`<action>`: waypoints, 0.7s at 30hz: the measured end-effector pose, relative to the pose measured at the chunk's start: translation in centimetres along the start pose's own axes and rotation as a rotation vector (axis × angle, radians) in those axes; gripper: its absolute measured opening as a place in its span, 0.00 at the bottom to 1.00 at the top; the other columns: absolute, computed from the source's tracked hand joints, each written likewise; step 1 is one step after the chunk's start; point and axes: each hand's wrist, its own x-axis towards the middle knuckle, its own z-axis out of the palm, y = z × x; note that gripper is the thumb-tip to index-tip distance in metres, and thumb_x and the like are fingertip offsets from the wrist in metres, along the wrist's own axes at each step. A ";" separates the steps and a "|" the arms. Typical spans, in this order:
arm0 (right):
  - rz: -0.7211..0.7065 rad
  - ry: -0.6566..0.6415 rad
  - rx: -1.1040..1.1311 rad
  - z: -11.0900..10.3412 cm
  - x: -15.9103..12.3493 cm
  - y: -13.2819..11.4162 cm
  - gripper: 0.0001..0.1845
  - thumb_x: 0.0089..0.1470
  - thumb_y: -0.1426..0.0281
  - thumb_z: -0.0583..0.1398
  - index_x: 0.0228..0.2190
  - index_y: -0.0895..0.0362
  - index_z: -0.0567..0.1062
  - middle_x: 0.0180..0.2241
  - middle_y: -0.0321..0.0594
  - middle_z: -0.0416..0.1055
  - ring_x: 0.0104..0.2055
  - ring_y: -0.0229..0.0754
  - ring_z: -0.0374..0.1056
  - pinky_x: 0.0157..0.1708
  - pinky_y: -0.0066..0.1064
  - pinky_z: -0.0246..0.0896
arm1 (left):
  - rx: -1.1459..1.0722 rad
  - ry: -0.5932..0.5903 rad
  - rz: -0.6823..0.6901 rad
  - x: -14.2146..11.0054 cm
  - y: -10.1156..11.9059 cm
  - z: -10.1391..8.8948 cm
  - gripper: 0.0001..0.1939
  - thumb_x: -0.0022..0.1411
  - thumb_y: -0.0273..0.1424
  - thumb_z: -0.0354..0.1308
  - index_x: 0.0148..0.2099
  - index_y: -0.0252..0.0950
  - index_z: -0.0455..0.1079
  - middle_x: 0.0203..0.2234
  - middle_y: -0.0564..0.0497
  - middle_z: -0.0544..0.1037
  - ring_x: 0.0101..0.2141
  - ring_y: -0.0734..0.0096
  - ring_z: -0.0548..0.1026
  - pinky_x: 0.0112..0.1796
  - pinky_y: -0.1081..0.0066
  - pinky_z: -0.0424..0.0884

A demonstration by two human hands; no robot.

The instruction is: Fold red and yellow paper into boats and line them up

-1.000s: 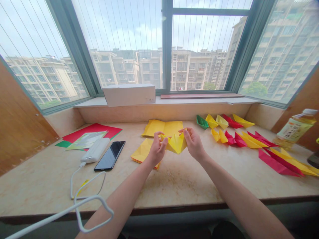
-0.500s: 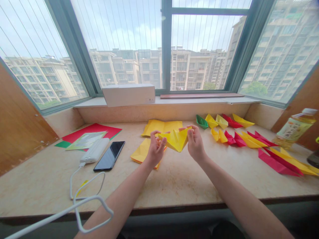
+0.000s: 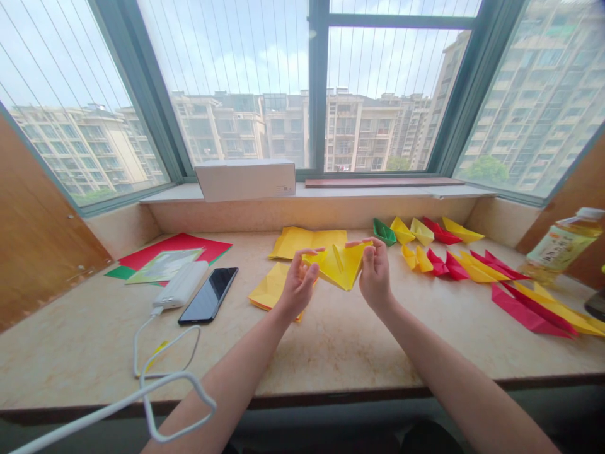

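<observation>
A yellow paper boat (image 3: 341, 267) is held up over the table between my two hands, with a small peak standing in its middle. My left hand (image 3: 299, 281) pinches its left end between thumb and fingers. On the right end, my right hand (image 3: 375, 272) has its thumb in front and its fingers behind, partly hidden by the paper. Under and beside my left hand lies a stack of folded yellow paper (image 3: 269, 287). Beyond the boat, a creased yellow sheet (image 3: 307, 241) lies flat.
Several folded boats stand at the right, among them a green boat (image 3: 384, 232) and a pink boat (image 3: 524, 312), near a drink bottle (image 3: 562, 243). To the left are a phone (image 3: 208, 296), a white power bank (image 3: 182, 285) with a looping cable (image 3: 177, 380), and red paper (image 3: 174, 247).
My right hand has moved to the right, away from the left. The yellow paper between them has been drawn wider into a boat shape, its middle peak now showing.
</observation>
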 end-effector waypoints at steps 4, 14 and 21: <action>0.029 0.013 0.006 0.0 0.1 -0.2 0.17 0.61 0.51 0.51 0.41 0.51 0.61 0.39 0.43 0.76 0.38 0.44 0.73 0.32 0.34 0.66 | 0.000 -0.001 -0.008 -0.2 0.1 0.3 0.17 0.61 0.42 0.59 0.44 0.42 0.56 0.54 0.43 0.70 0.40 0.71 0.74 0.40 0.70 0.70; 0.029 0.103 0.124 -0.4 0.6 0.0 0.15 0.61 0.53 0.52 0.40 0.51 0.61 0.36 0.40 0.76 0.36 0.43 0.73 0.34 0.34 0.67 | 0.078 -0.008 -0.094 -0.6 0.5 0.1 0.19 0.58 0.45 0.60 0.38 0.42 0.56 0.19 0.60 0.68 0.20 0.78 0.65 0.22 0.78 0.59; 0.052 0.139 0.083 -0.7 1.1 0.4 0.16 0.62 0.52 0.49 0.41 0.51 0.60 0.37 0.41 0.77 0.35 0.42 0.74 0.34 0.34 0.68 | 0.100 -0.010 -0.116 -0.8 -0.3 -0.1 0.19 0.58 0.47 0.60 0.38 0.40 0.57 0.26 0.53 0.76 0.20 0.78 0.66 0.20 0.78 0.59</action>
